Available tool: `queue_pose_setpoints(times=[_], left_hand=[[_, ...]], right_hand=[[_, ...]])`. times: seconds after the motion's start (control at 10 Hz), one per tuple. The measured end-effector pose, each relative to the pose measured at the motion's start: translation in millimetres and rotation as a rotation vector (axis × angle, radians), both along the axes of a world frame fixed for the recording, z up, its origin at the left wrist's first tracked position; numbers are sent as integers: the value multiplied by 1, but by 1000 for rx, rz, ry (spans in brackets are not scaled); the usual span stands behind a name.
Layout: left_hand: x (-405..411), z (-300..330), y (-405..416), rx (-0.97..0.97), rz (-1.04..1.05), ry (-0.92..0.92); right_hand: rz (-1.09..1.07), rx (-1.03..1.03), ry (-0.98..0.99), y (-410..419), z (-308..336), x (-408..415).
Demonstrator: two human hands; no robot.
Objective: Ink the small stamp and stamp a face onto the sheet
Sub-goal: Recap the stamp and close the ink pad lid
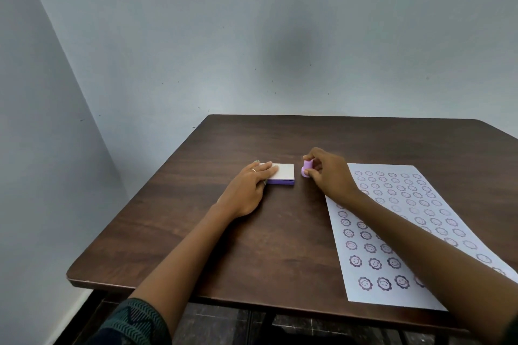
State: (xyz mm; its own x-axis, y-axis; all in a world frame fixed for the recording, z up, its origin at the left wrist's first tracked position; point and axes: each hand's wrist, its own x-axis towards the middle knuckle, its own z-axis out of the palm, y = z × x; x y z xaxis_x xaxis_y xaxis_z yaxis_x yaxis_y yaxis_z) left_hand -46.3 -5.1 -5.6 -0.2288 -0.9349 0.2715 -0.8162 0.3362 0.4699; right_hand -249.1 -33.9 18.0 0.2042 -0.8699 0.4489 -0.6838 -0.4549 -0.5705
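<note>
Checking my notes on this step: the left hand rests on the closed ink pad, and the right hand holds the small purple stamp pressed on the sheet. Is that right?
Not quite. In the head view the right hand holds the small purple stamp on the bare table, between the ink pad and the sheet, not on the sheet. The left hand does rest on the closed pad.

The table (280,232) has a dark wood-grain top with a smooth, faintly sheened finish. Under the left hand's fingers (263,169), the ink pad (281,173) has a matt pale lid. Pinched between the right hand's fingertips (309,173), the small stamp (307,167) looks like smooth lilac plastic. The sheet (392,232) beside them is matt white paper.
</note>
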Motion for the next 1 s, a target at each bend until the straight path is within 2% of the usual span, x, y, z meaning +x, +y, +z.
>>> queue_pose_setpoints(times=[0.6,0.9,1.0], left_hand=[[-1,2,-7,28,13,14],[-2,2,-4,3,31,-12],[-3,2,-1,-21,42,-78]], right_hand=[[-36,41,-3,-15,0,5],[-97,70,73,-8,4,1],[-125,66,199,-8,5,-18]])
